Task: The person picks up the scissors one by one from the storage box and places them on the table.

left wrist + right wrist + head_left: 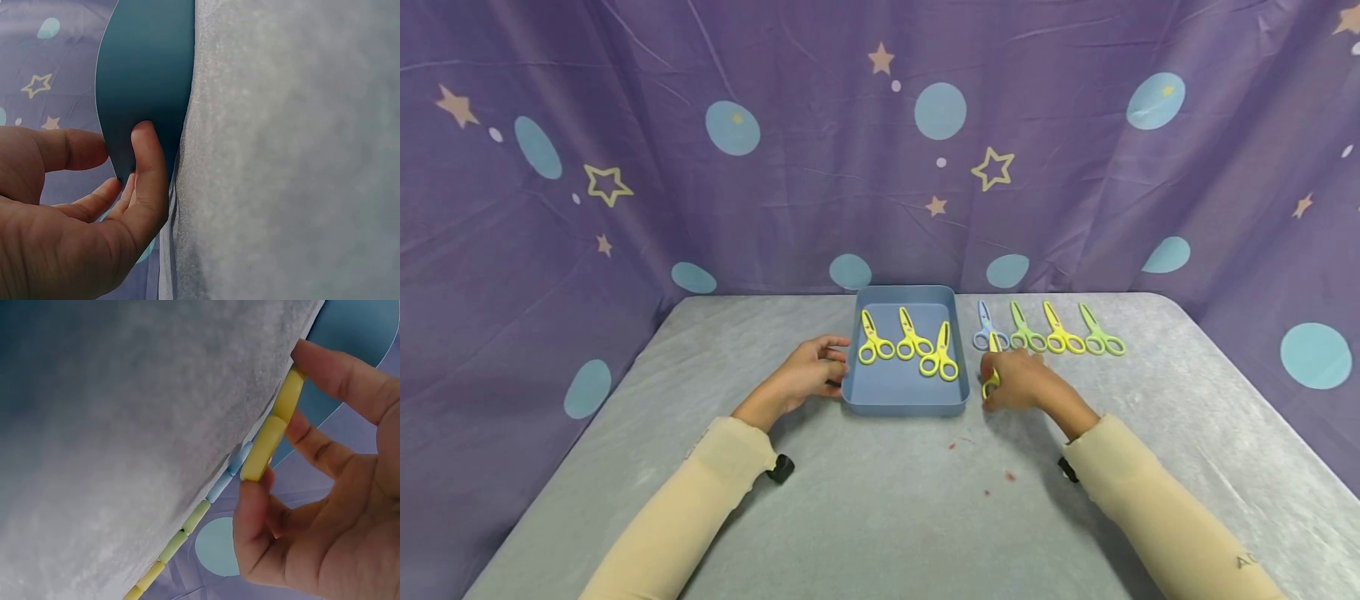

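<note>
My right hand (1017, 379) grips a pair of yellow scissors (995, 342) by its handle loops, just right of the tray. In the right wrist view, thumb and fingers hold the yellow handles (265, 447) from either end. The blades point toward the back and overlap blue scissors (983, 319) in the head view. Beside the left wall of the blue-grey tray (904, 409) is my left hand (808, 372), its fingers loosely bent. In the left wrist view its fingertips are right at the tray's side (147, 81). Inside the tray lie three yellow scissors (913, 337).
To the right of the tray, blue scissors, green scissors (1027, 330), yellow scissors (1063, 332) and light green scissors (1101, 335) lie in a row on the grey cloth-covered table (880, 508). A purple patterned curtain (820, 167) hangs behind and at both sides.
</note>
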A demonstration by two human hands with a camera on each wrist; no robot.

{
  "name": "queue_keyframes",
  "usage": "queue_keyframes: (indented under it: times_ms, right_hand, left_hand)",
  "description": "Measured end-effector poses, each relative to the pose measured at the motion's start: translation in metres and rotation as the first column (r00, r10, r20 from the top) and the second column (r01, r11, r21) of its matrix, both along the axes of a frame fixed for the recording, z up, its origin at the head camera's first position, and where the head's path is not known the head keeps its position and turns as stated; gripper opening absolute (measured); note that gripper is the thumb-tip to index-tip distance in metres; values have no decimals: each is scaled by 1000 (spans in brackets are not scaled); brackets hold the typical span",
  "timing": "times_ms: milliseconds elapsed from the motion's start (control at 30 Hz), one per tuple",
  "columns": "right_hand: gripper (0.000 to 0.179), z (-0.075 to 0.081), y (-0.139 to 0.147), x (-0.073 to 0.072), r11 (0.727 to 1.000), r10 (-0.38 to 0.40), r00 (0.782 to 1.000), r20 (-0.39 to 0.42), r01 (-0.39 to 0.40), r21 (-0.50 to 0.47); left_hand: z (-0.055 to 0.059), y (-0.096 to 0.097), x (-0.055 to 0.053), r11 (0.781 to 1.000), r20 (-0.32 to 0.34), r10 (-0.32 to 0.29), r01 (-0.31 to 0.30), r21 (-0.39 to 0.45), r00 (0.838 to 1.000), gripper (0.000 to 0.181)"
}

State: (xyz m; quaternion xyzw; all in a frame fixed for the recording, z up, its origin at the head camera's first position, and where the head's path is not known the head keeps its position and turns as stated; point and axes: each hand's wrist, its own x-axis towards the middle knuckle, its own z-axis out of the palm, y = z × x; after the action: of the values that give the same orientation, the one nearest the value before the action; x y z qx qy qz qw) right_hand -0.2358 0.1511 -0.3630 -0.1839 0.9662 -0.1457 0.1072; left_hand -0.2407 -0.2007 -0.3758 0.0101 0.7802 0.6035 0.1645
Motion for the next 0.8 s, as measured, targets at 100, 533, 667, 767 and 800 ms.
queue_keyframes:
  times_ms: [100,533,667,767,800]
  right_hand:
    - [39,1,0,1,1000,-2,1000,31,2,7]
    - [37,2,2,5,1000,6,993,116,-4,-12]
    - [36,3,2,5,1000,-1,992,124,4,-30]
    - [37,3,2,4,999,-1,992,123,7,-44]
    - [37,3,2,4,999,-2,992,125,8,-47]
  left_hand:
    - [0,1,1,1000,0,4,-4,-5,1000,50]
    - [-3,0,1,1000,-13,5,-5,0,1000,52]
    - [-2,0,1,1000,-11,1,-1,4,1000,52]
    - [-2,0,0,1000,-14,-2,2,3,1000,52]
    - [-2,0,1,1000,-13,-3,3,2,1000,52]
